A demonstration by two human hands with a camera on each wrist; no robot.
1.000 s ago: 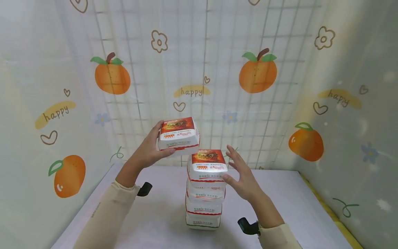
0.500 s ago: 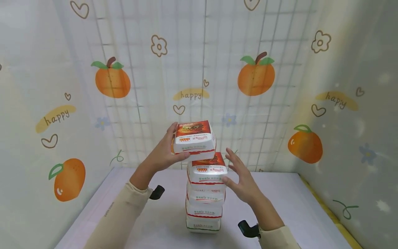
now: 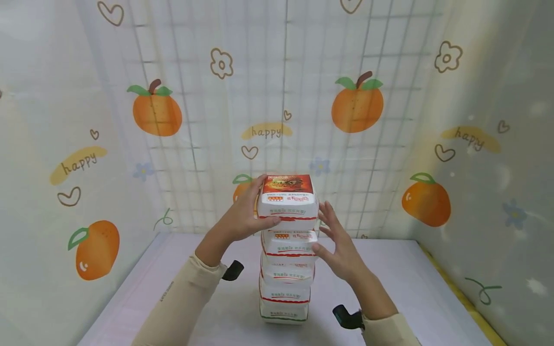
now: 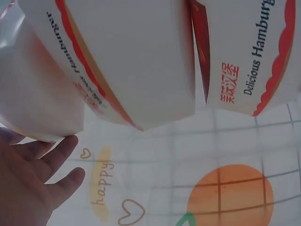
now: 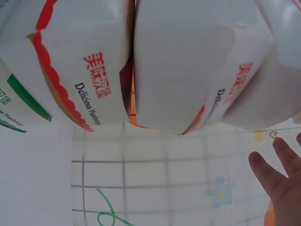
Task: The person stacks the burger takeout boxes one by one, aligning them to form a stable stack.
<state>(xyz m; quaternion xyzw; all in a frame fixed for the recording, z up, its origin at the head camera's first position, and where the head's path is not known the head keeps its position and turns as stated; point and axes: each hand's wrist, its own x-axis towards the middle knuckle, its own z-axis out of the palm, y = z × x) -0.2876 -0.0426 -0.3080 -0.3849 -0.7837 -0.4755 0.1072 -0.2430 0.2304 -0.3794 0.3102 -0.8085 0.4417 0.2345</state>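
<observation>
My left hand point(image 3: 244, 216) grips a white hamburger box point(image 3: 289, 211) with a burger picture on its lid. Its thumb lies along the front side and its fingers reach round the left side. That box is level over a stack of similar boxes point(image 3: 287, 247); whether it rests on them I cannot tell. In the left wrist view, fingers point(image 4: 63, 153) are at the held box's edge point(image 4: 42, 89). My right hand point(image 3: 339, 252) is spread at the stack's right, thumb tip by the upper stacked box's corner. In the right wrist view its fingers point(image 5: 287, 160) look apart from the boxes.
The stack stands on a white table point(image 3: 368, 288) with a yellow strip point(image 3: 459, 298) along its right edge. Behind it hangs a translucent curtain point(image 3: 259, 72) printed with oranges, over a wire grid. Curtain also closes off both sides.
My left hand has carried its box rightward, from the left of the stack to straight above it, and levelled it. The right hand has stayed almost in place.
</observation>
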